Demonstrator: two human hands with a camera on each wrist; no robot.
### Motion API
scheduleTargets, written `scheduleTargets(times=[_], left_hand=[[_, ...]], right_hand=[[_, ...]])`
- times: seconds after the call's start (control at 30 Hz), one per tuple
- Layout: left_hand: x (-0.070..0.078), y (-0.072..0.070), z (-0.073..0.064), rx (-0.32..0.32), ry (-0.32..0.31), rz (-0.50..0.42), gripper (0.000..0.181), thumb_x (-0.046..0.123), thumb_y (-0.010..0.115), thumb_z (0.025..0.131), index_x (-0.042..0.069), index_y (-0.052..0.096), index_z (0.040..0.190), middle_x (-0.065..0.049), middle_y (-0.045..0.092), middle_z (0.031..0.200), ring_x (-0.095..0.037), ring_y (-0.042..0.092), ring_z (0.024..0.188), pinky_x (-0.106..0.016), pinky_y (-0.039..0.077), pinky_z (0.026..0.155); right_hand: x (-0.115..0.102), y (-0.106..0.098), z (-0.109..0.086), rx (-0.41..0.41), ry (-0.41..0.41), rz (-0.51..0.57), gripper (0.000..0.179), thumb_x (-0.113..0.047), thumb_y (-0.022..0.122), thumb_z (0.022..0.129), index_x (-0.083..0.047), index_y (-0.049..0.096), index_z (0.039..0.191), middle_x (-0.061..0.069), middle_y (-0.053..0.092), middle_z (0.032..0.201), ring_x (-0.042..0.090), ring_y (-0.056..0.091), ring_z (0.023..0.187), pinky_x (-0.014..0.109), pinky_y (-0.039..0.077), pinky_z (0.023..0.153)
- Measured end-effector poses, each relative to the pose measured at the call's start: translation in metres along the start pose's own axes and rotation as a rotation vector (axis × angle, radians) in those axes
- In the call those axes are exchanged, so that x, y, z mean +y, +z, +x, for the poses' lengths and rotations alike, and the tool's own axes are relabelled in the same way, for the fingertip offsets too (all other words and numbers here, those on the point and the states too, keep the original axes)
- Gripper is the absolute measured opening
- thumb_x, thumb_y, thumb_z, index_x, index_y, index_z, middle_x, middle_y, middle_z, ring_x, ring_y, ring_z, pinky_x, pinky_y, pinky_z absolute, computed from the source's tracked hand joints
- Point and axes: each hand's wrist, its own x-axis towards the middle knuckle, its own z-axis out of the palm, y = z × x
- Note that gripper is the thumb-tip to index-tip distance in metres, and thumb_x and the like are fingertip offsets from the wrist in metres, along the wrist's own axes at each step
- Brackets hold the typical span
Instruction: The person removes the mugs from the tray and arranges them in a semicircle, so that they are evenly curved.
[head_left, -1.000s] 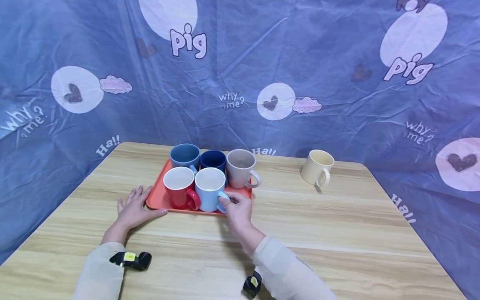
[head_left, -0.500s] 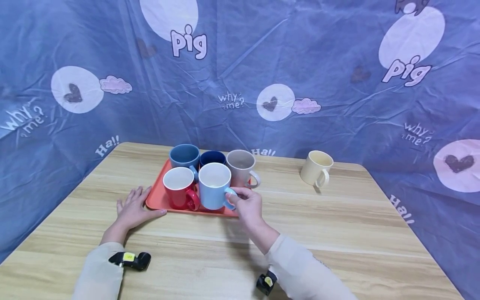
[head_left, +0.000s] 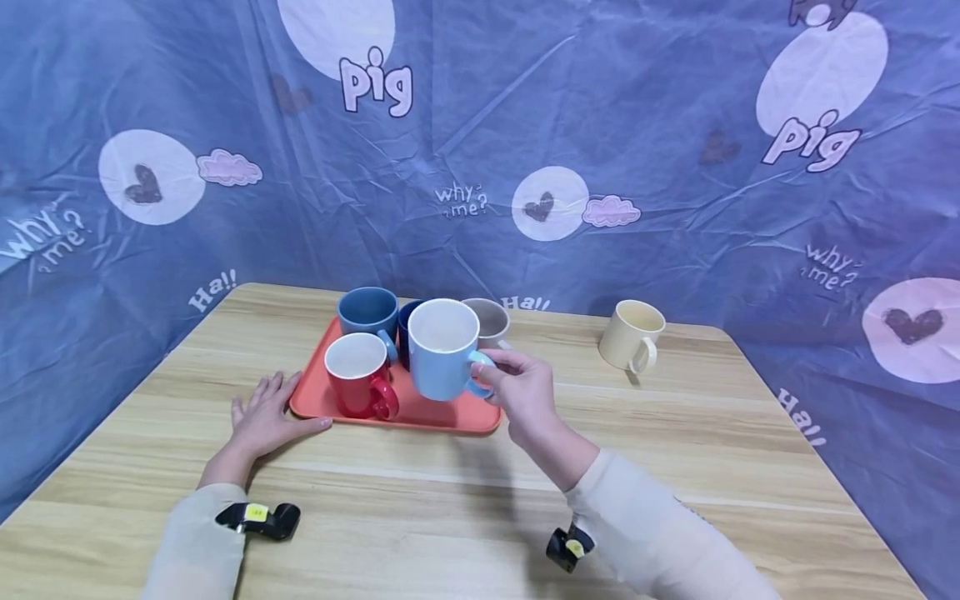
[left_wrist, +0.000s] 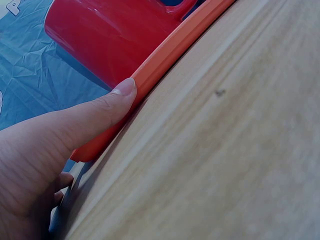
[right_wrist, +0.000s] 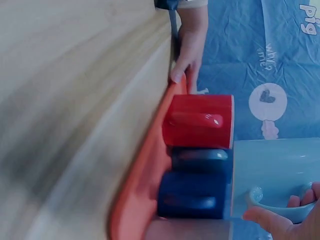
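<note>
My right hand (head_left: 525,396) pinches the handle of a light blue mug (head_left: 438,367) with a white inside. The mug is raised over the front right part of an orange tray (head_left: 442,414), upright, and partly hides a dark blue mug (head_left: 403,337) and a grey mug (head_left: 489,321). A red mug (head_left: 352,385) stands at the tray's front, with a teal-blue mug (head_left: 366,312) behind it. My left hand (head_left: 266,423) lies at the tray's front left corner, fingers spread on its left side. In the left wrist view its thumb (left_wrist: 102,107) touches the tray's rim.
A cream mug (head_left: 632,337) stands apart on the wooden table (head_left: 697,442), toward the back right, its handle facing forward. A blue printed cloth (head_left: 480,150) hangs behind the table and along its sides.
My right hand has lifted the light blue mug off the tray and carried it up and to the right. The left hand stays at the tray corner.
</note>
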Motion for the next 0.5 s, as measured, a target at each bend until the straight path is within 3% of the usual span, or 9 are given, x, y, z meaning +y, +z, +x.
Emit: scheduleTargets(times=[0.17,0.33,0.5], left_hand=[[-0.001,0.0,0.0,0.001,-0.001,0.009,0.106,0.065,0.061,0.06,0.0,0.022,0.135,-0.032,0.012,0.134,-0.047,-0.001,0.122,-0.064,-0.015,0.085],[-0.001,0.0,0.0,0.001,-0.001,0.007,0.106,0.065,0.061,0.06,0.0,0.022,0.135,-0.032,0.012,0.134,-0.046,-0.001,0.122,-0.064,-0.015,0.084],[0.0,-0.001,0.0,-0.002,0.004,0.007,0.106,0.065,0.061,0.06,0.0,0.022,0.135,-0.032,0.012,0.134,-0.047,-0.001,0.122,-0.064,-0.014,0.085]], right_hand=[[-0.018,-0.006,0.004,0.008,-0.014,-0.004,0.02,0.007,0.064,0.07,0.006,0.064,0.09,0.009,0.061,0.072,0.015,0.058,0.063,0.028,0.049,0.05],[-0.037,-0.014,0.009,-0.001,-0.025,0.033,0.023,0.008,0.062,0.073,0.008,0.062,0.096,0.012,0.06,0.078,0.014,0.058,0.064,0.037,0.051,0.059],[-0.056,-0.026,0.015,0.007,-0.048,0.053,0.02,0.005,0.062,0.074,0.003,0.064,0.094,0.006,0.061,0.074,0.01,0.055,0.06,0.032,0.05,0.054]])
